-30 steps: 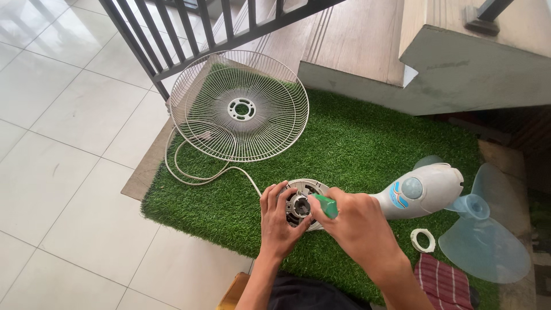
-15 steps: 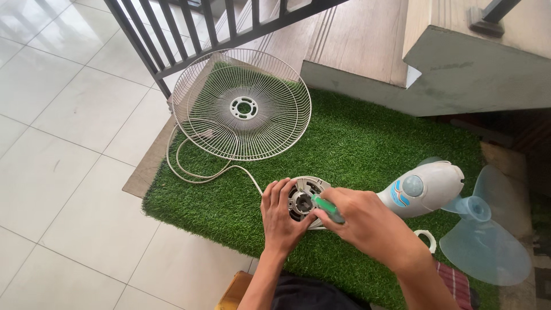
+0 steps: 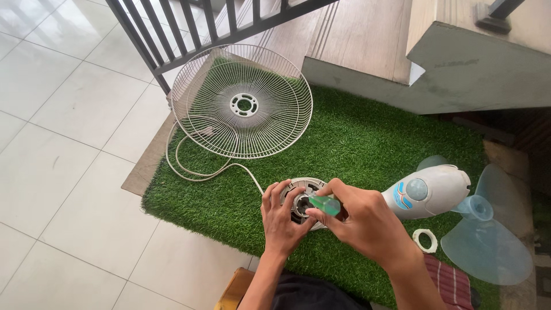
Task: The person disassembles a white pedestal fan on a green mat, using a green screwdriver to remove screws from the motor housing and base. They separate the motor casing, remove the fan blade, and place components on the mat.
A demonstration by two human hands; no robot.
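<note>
Pale glossy floor tiles point(image 3: 63, 109), green turf mat point(image 3: 356, 143), dark railing point(image 3: 189, 28), wooden stair steps point(image 3: 361, 40).

Bright daylight fills the picture. The white floor tiles point(image 3: 69, 115) shine a little. The green mat point(image 3: 367, 143) looks sharp and clear. It is dark under the step point(image 3: 459, 80) at the right. Shadows are soft. Lines bend a bit near the edges.

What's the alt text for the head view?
Left hand steadies a round fan motor on green artificial turf while the right hand works a green-handled screwdriver into it. Nearby lie wire fan guards, a motor cover and a translucent blade.
</note>
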